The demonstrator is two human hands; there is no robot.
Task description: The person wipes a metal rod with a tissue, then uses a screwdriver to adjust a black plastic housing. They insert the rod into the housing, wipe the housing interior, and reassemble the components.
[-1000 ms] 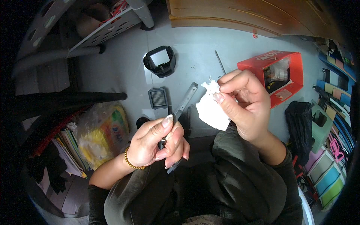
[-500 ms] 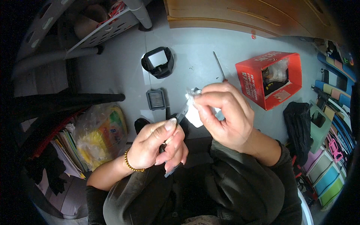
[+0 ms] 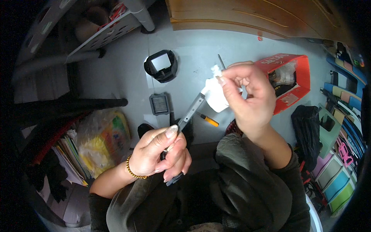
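Note:
My left hand (image 3: 160,152), a beaded bracelet on its wrist, is closed around a narrow dark grey bar (image 3: 192,109) with small holes along it. The bar slants up and to the right. A crumpled white tissue (image 3: 217,96) is pinched between the thumb and fingers of my right hand (image 3: 249,92); its lower left edge meets the bar's far end. On the floor beyond lie a black plastic housing (image 3: 167,74) with a rectangular opening and a grey-framed pleated filter (image 3: 159,104). An orange-handled tool (image 3: 210,119) lies below the tissue.
A thin metal shaft (image 3: 221,61) shows behind my right hand. The red box (image 3: 293,96) holding plastic bags stands to the right. Wooden furniture (image 3: 247,17) edges the far side. A plastic-wrapped yellow bundle (image 3: 102,141) is at left, coloured boards (image 3: 334,185) at right.
My right hand has moved up and right with the tissue, away from my left hand. More of the bar and the orange-handled tool now show. My left hand has barely moved.

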